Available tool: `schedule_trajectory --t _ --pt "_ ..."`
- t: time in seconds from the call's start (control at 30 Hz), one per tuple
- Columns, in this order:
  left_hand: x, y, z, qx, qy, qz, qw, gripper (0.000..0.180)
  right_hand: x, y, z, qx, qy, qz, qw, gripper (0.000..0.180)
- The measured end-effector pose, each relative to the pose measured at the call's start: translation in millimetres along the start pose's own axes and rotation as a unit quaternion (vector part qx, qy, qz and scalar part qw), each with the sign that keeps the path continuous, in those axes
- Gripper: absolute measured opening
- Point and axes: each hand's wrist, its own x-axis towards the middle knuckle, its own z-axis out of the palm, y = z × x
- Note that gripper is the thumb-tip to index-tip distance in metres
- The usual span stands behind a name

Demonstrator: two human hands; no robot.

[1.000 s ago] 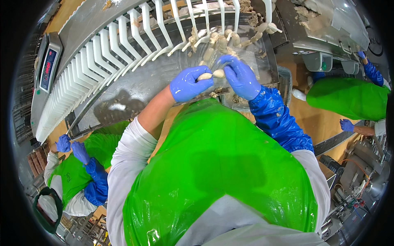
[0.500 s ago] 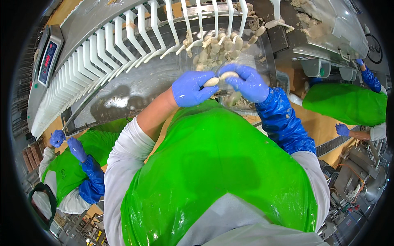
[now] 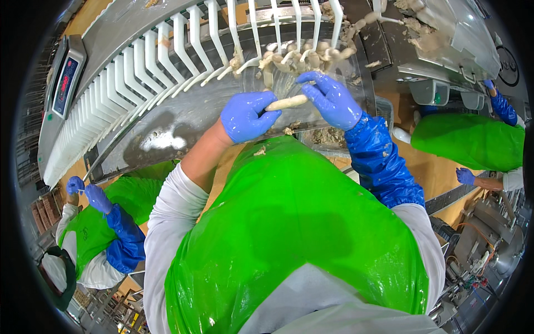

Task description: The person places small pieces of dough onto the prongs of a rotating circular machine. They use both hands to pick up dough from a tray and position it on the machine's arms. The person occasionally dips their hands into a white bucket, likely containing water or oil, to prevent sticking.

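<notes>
Moved since the frame half a second earlier: left hand [image 3: 247,117], shifted slightly leftward; right hand [image 3: 334,103], with fingers lifted from an earlier curl over a bent pale piece; between the two, a sausage link [image 3: 288,103], now straight. Cream-coloured, slender and elongated, with a smooth, moist-looking surface; held nearly level above the front part of a steel tray [image 3: 194,111]. On the left, thumb and fingers closed in a narrow pinch around one end of the link. On the right, thumb and forefinger moderately parted beside the opposite end; contact there not possible to tell. Both gloved in thin, wet, blue-violet film. Beyond the fingers, a tangled heap of linked sausages [image 3: 311,58], plump, beige and rounded, lying on dull, smeared metal at the tips of white prongs [image 3: 147,67], smooth, bent and set in a curving row. Toward the body, a glossy green apron [image 3: 300,211], with a crumbly beige scrap [image 3: 260,151] near its upper edge; over the right forearm, a crinkled, shiny blue sleeve [image 3: 381,161].
</notes>
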Motion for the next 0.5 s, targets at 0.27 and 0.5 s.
schedule_trajectory --t 0.27,0.5 --pt "10 -14 25 -0.224 -0.121 -0.056 0.965 0.033 8 11 19 -0.035 -0.087 -0.130 0.987 0.034" --pt "9 -14 25 -0.011 -0.172 0.026 0.985 0.026 -6 6 10 -0.182 -0.109 -0.133 0.968 0.031"
